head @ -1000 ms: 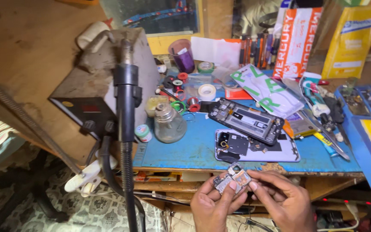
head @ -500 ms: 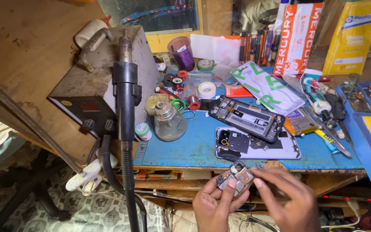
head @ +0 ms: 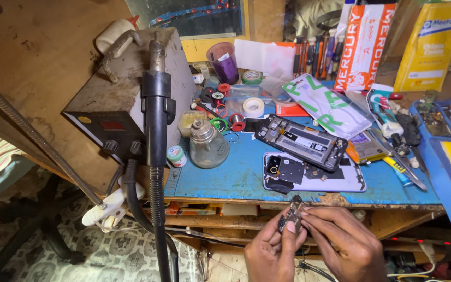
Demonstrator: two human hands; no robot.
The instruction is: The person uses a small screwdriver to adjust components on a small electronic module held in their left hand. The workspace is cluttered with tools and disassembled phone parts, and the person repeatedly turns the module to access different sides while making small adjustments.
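One view only, head cam — looks steeply down and fwd over the blue work mat from close in. Both hands sit at the bottom edge, hot-air station at left — no 2nd view to overlap.

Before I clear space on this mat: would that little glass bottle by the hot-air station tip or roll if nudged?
The glass bottle looks squat and wide at the base, so it would probably slide on the blue mat rather than tip. Knocked over, its round body could roll. Being glass, it's likely fragile.
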